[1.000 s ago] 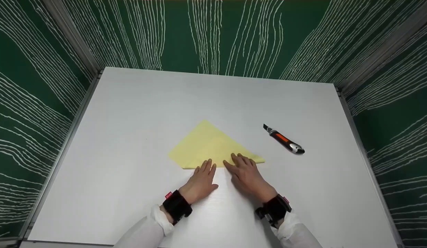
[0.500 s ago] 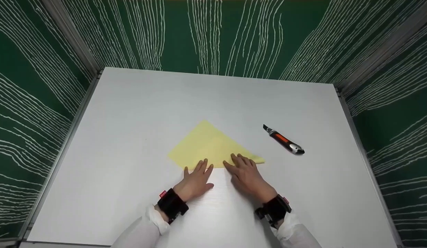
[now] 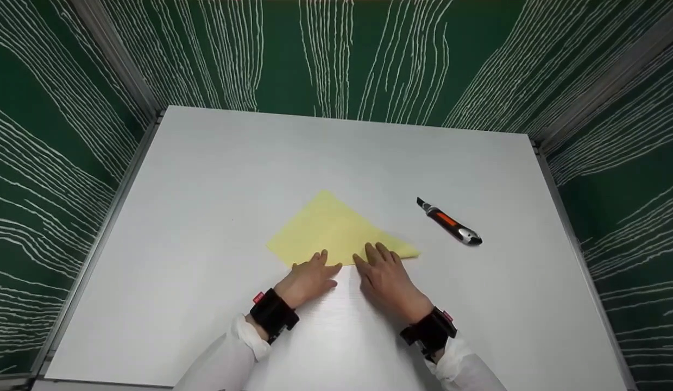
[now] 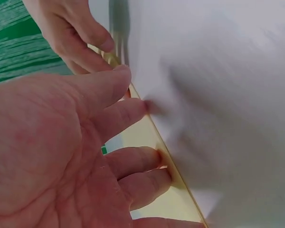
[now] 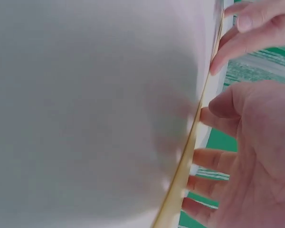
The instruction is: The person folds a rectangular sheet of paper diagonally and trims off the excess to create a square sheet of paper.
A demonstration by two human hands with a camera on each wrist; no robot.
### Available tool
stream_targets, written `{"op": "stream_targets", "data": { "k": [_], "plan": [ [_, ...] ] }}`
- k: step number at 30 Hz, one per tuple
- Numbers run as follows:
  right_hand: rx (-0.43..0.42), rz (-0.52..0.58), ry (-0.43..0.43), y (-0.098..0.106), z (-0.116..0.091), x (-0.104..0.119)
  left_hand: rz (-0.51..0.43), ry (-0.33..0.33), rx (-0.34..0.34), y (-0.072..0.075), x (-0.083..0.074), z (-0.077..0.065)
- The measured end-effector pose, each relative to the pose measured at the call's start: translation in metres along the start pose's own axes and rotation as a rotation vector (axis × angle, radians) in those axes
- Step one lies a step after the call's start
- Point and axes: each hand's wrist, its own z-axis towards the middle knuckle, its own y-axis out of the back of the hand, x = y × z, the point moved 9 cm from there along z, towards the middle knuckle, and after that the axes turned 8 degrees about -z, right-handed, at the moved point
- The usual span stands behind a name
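A folded sheet of yellow paper [image 3: 331, 225] lies on the white table, its folded edge toward the person and its peak pointing away. My left hand [image 3: 309, 279] rests its fingertips on the near edge, left of the middle; the left wrist view shows those fingers [image 4: 133, 161] spread along the crease. The right hand [image 3: 389, 277] touches the paper with spread fingers nearer its right corner. In the right wrist view the fingers [image 5: 211, 159] meet the paper's edge [image 5: 180, 180]. That right corner seems slightly raised. Neither hand curls round anything.
A utility knife [image 3: 449, 225] with a black and orange handle lies to the right of the paper, blade toward the back. The white table [image 3: 206, 163] is bordered by green walls [image 3: 282, 60] with pale lines.
My left hand has slid a little left along the folded edge, and its fingers have drawn in somewhat. The right hand stays almost in place. The paper lies nearly as before.
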Motion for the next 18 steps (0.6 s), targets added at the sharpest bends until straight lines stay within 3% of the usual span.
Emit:
{"op": "stream_targets", "data": {
  "k": [4,10,18],
  "plan": [
    [-0.076,-0.023,0.038,0.006,0.0,0.011,0.042,0.0,-0.017,0.001,-0.001,0.003],
    [-0.072,-0.015,0.104,0.003,0.0,0.028,0.052,0.023,-0.013,0.001,-0.001,0.005],
    [-0.095,-0.047,0.115,0.004,-0.001,0.031,0.044,0.022,-0.015,0.002,-0.002,0.004]
  ]
}}
